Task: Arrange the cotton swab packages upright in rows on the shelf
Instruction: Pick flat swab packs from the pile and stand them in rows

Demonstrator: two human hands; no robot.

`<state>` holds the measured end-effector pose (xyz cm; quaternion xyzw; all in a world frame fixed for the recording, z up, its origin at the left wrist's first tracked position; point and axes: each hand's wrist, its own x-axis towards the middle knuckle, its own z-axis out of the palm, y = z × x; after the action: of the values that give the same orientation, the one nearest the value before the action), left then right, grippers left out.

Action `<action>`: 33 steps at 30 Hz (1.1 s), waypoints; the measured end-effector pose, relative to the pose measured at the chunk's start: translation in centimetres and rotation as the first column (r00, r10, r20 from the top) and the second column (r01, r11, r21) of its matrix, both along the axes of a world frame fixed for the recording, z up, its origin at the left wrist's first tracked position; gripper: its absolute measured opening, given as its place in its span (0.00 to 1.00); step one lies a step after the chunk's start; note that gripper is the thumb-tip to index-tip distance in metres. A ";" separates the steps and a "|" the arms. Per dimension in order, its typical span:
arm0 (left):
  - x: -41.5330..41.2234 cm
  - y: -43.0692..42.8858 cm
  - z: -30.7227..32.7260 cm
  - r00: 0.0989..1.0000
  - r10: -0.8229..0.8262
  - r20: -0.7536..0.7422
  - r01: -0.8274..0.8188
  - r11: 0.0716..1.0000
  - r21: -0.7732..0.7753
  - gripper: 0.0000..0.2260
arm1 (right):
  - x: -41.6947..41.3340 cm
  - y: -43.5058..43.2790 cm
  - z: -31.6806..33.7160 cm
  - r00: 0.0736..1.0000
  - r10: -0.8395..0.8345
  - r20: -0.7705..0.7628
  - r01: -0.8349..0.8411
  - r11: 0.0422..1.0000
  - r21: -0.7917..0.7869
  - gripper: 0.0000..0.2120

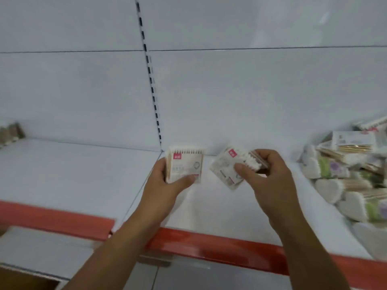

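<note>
From the head view, a loose pile of swab packs (345, 174) crowds the right end of the white shelf (62, 174), reaching its red front edge (209, 243). Blurred items (10, 132) sit at the back left corner. A slotted upright (150, 80) runs down the back panel.

Below that upright, the left hand (165, 185) grips the upright package (186, 166), thumb across its front and swab tips topmost. Just beside it, the right hand (268, 176) pinches the tilted package (226, 170), which leans right.

One head-worn wide view, facing forward and down, close over white metal shelf (62, 174); red front strip (209, 245) low in frame.
</note>
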<state>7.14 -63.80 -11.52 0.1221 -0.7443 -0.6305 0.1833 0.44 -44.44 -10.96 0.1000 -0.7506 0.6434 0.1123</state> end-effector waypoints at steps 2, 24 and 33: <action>2.1 -3.9 -0.1 0.998 0.061 0.005 -0.061 0.998 0.000 0.17 | 1.0 -4.2 -0.2 0.997 0.073 0.032 -0.074 0.997 0.018 0.12; 25.5 -47.4 1.4 0.894 0.444 -0.054 -0.439 0.895 0.083 0.22 | 16.0 -52.5 0.4 0.837 0.542 0.074 -0.547 0.824 0.149 0.10; 19.8 -58.0 6.4 0.877 0.438 -0.196 -0.449 0.893 -0.015 0.19 | 11.7 -62.9 1.3 0.871 0.490 0.031 -0.488 0.856 0.173 0.10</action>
<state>26.98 -121.84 -5.10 0.2240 -0.6946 -0.5576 0.3955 12.15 -107.32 -9.64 0.3012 -0.7536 0.5814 -0.0586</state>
